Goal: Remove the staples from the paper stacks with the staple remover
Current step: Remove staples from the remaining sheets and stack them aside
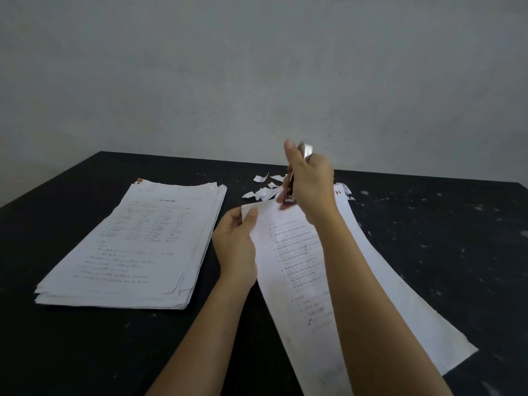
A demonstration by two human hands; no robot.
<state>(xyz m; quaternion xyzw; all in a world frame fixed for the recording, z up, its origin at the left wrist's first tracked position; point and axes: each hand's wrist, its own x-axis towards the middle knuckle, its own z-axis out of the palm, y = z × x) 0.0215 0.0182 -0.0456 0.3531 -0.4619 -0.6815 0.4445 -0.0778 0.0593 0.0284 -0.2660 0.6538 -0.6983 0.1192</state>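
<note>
Squeezing staple remover [289, 194] in R grip [311, 184] at far corner of paper stack [285, 270] (long axis nearward), pinching that corner w/ L grip [237, 247].

2 arms in view, both extended forward.
Left forearm [205, 335]: bare, rising from the bottom edge.
Left hand [237, 247]: back toward the camera, thumb laid over a corner of the sheets [288, 261], fingers hidden behind it, pinching.
Right forearm [371, 295]: bare, angled up from the lower right.
Right hand [311, 184]: raised higher than the left, thumb upright, fingers wrapped round the staple remover [289, 192], blurred.
</note>
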